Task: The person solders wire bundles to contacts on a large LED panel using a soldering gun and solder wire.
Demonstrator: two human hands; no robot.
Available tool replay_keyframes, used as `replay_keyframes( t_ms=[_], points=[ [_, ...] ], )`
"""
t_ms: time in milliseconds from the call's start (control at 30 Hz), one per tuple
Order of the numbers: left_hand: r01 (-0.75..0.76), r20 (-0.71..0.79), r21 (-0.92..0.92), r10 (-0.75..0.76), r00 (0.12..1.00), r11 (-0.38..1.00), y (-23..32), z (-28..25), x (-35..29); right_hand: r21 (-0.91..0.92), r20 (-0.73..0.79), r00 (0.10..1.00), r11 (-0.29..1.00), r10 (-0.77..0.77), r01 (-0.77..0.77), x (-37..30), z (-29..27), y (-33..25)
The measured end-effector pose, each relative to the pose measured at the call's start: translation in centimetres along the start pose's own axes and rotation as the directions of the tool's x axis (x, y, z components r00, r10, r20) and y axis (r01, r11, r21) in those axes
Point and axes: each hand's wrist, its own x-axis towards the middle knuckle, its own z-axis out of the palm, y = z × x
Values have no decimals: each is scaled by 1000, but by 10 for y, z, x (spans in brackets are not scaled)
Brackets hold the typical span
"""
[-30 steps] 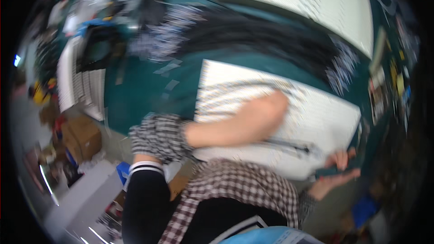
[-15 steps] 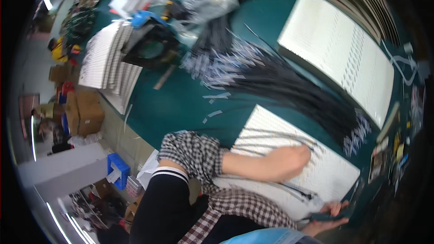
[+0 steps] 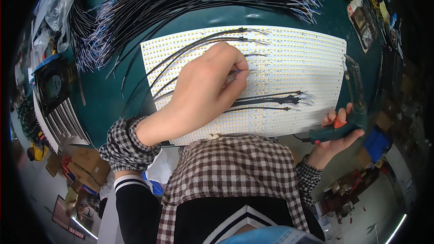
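Observation:
A white LED panel [image 3: 307,72], dotted with rows of small yellow chips, lies on the table in front of me. My left hand [image 3: 203,79] is over its left half, thumb and fingers pinched at the end of a thin black cable; fine wire ends poke out past the fingertips, and the grip itself is partly hidden. Several black cables [image 3: 271,101] with stripped, splayed ends lie across the panel, above and below this hand. At the panel's right edge my right hand [image 3: 337,131] is wrapped around a green pistol-grip soldering gun [image 3: 346,129] with an orange-red trigger, its nozzle pointing away from me.
A thick bundle of black cables [image 3: 203,0] stretches along the table beyond the panel. At left stand a black frame-like object [image 3: 56,83] and stacked white panels [image 3: 68,124]. A grimy small box [image 3: 363,22] sits at far right.
The head view has swung round, so the panel is now central and level. My left hand has gone from a fist over the panel to a pinch at a cable end. My right hand still holds the soldering gun.

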Motion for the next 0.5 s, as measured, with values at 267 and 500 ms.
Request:
replay_keyframes(
  t_ms=[267, 500],
  points=[
    [-148, -112, 92, 158, 981, 985, -10, 30, 7, -242, -3, 999, 969, -42, 40, -14, 10, 5],
    [-200, -94, 220, 225, 970, 955, -18, 36, 13, -401, 0, 1000, 916, 23, -21, -18, 19, 8]
  ],
)
